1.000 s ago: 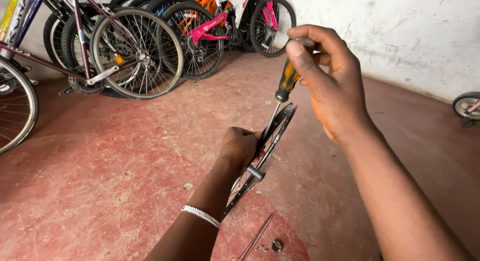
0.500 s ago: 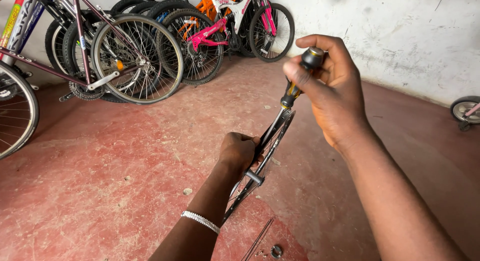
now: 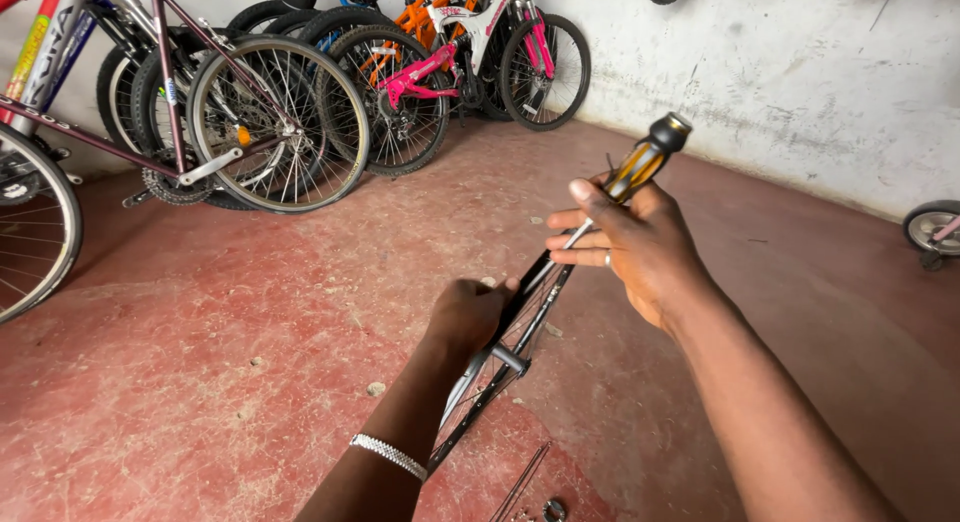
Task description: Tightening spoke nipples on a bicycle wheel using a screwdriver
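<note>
My left hand [image 3: 468, 315] grips the upper rim of a bare spoked bicycle wheel [image 3: 503, 354], which stands on edge in front of me with its hub axle showing. A silver bracelet [image 3: 388, 456] circles that wrist. My right hand [image 3: 635, 247] holds a screwdriver [image 3: 640, 165] with a yellow and black handle. Its metal shaft slants down to the wheel's rim, just right of my left hand.
Several bicycles [image 3: 260, 112] lean along the back wall, one with a pink frame [image 3: 425, 72]. A small wheel [image 3: 932, 227] stands at the right by the white wall. Loose spokes [image 3: 520, 482] and a small round metal part [image 3: 554, 509] lie on the red concrete floor.
My right hand has dropped and turned, so the screwdriver handle now sticks up past my fingers. My left hand stays on the wheel rim.
</note>
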